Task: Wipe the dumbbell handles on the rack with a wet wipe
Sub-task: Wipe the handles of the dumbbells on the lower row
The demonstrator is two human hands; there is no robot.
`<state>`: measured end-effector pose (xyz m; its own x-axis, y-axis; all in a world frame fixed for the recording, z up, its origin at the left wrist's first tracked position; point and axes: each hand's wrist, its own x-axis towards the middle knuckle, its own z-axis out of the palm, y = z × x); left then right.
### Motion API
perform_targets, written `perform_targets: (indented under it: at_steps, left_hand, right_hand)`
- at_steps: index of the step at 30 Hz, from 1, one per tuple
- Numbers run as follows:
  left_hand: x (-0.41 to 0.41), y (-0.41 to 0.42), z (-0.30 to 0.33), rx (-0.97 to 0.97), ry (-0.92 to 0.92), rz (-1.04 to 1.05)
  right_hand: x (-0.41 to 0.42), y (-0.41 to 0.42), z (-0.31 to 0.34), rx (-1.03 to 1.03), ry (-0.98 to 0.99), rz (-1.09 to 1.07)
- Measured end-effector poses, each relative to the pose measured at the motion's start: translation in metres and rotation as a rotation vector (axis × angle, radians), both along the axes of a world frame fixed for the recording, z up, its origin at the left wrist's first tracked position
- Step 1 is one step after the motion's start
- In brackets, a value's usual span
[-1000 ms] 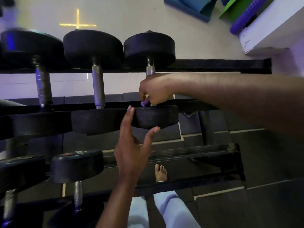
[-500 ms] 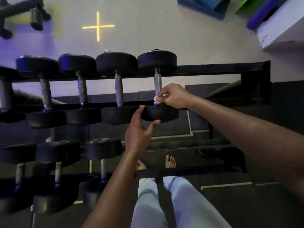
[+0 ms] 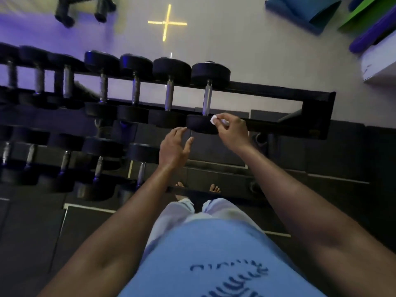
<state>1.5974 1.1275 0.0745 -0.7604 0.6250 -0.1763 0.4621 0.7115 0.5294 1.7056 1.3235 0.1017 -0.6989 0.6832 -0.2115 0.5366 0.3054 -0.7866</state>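
Note:
A black rack (image 3: 278,91) carries a row of black dumbbells with steel handles on its top tier. The rightmost dumbbell (image 3: 209,97) lies with its near head (image 3: 200,125) toward me. My right hand (image 3: 230,130) pinches a small white wet wipe (image 3: 213,119) just off the lower end of that handle, beside the near head. My left hand (image 3: 174,146) is open, its fingertips at the left edge of the same head. Whether they touch it is unclear.
A lower tier (image 3: 102,151) holds several more dumbbells at left. More dumbbells (image 3: 64,9) lie on the pale floor at top left. Blue, green and purple mats (image 3: 310,9) and a white box (image 3: 377,65) sit at top right. My bare feet (image 3: 214,188) stand by the rack base.
The view has pulled back from the rack. My right hand has come off the rightmost handle with the wipe and moved right. My left hand has slid off the dumbbell's near head.

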Motion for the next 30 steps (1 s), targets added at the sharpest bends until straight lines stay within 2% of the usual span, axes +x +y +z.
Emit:
perform_targets:
  at_steps: [9, 13, 18, 24, 30]
  left_hand:
    - [0.039, -0.053, 0.011, 0.021, 0.000, 0.125]
    - [0.043, -0.093, 0.012, 0.015, 0.004, 0.171]
    - [0.041, -0.158, 0.014, 0.018, 0.017, 0.324]
    - [0.037, -0.274, 0.010, 0.052, 0.034, 0.500]
    - [0.025, -0.438, 0.002, 0.048, 0.042, 0.635]
  right_hand:
    - [0.026, -0.056, 0.012, 0.035, -0.061, 0.164]
    - [0.021, -0.094, 0.009, 0.056, -0.073, 0.272]
    - [0.005, -0.159, 0.005, 0.058, -0.083, 0.432]
    - [-0.036, -0.264, 0.007, 0.087, -0.082, 0.601]
    - [-0.088, -0.421, -0.006, 0.058, -0.085, 0.703]
